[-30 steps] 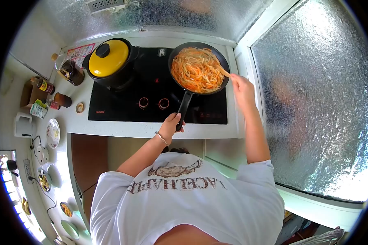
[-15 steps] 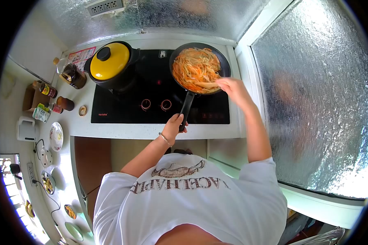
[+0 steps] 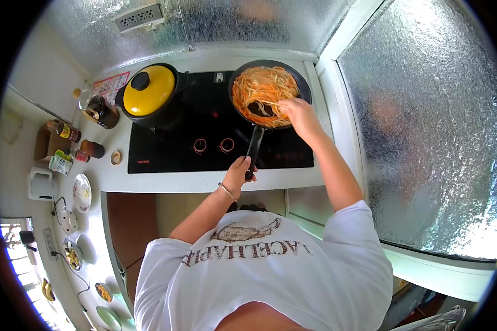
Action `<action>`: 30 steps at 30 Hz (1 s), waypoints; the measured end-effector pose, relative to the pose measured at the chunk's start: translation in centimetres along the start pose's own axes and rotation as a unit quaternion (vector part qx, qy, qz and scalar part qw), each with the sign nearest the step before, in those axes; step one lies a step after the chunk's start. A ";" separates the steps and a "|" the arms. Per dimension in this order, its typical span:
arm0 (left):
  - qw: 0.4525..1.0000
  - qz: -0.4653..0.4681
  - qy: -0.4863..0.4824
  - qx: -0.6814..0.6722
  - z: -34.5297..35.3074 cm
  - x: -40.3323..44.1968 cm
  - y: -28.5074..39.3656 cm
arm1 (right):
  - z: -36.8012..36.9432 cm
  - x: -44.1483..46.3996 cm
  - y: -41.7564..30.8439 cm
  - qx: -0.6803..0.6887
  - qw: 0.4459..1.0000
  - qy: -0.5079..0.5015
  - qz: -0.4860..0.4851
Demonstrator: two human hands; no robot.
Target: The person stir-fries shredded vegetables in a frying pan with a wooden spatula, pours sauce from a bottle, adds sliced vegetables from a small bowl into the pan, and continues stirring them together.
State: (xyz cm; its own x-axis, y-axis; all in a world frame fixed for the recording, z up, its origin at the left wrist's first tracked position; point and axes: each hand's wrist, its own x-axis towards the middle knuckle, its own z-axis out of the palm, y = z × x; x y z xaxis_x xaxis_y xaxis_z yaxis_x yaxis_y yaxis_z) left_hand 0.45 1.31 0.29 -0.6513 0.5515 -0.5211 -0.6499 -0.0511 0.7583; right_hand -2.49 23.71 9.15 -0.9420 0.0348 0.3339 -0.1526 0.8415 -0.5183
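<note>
- Here the pan handle [image 3: 254, 146] is clasped by the left grip [image 3: 240, 174], and the pan [image 3: 302, 88] is held on the stove [image 3: 168, 161], straight ahead of that grip.
- Over at the pan's near right rim, a wooden stirrer [image 3: 270, 103] is pinched by the right grip [image 3: 300, 116]; much of the tool is hidden by fingers and food.
- Done, by the look of it: the vegetable shreds [image 3: 265, 83], orange and pale, are already in the pan, ahead of both grips, their colours well mingled.
- And just left of the right grip, a dark patch of pan bottom is bared among the strands!
- Left to do, as judged: the shreds are heaped unevenly, so the stirring seems unfinished; whether they are cooked through cannot be told.
- Farther off, ahead and left of the left grip, a black pot [image 3: 154, 119] is covered by its yellow lid [image 3: 156, 91], touched by neither grip.
</note>
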 end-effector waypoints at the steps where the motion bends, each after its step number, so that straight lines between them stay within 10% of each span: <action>1: 1.000 0.003 -0.001 0.004 -0.1 0.0 0.1 | -0.3 0.2 0.0 0.019 0.999 0.030 0.020; 10: 1.000 0.008 -0.002 0.003 -0.4 0.3 -0.2 | 2.2 -0.9 0.8 -0.031 0.996 0.000 -0.089; 30: 1.000 -0.016 -0.005 -0.008 -0.2 0.1 0.2 | -1.5 -2.1 -0.4 -0.020 0.999 0.050 -0.005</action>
State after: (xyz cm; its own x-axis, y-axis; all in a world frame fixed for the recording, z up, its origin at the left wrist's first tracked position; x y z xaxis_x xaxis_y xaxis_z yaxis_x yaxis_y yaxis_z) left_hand 0.18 1.18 0.33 -0.6254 0.5622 -0.5411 -0.6769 -0.0460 0.7346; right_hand 0.00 24.13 9.80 -0.9059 0.0780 0.4162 -0.1480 0.8626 -0.4837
